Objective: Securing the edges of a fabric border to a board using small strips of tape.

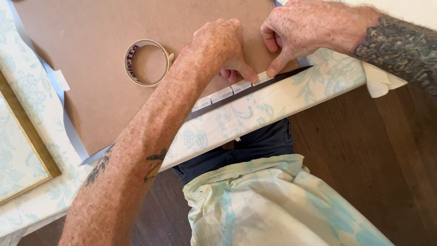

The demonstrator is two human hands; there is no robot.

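A large brown backing board [100,54] lies flat on a table covered with a pale floral cloth [236,116]. Along the board's near edge runs a row of short pale tape pieces [227,93] over a dark strip. My left hand [218,45] is curled, its fingertip pressing the newest tape piece [261,77]. My right hand [300,27] presses the same piece from the other side with its index finger. A roll of pale tape [146,63] rests on the board just left of my left hand.
A gold picture frame [32,136] lies at the left on the cloth. A single tape tab [61,79] sticks to the board's left edge. The table's edge runs diagonally; dark wooden floor [373,150] lies beyond, with my lap and a stained apron [264,205] below.
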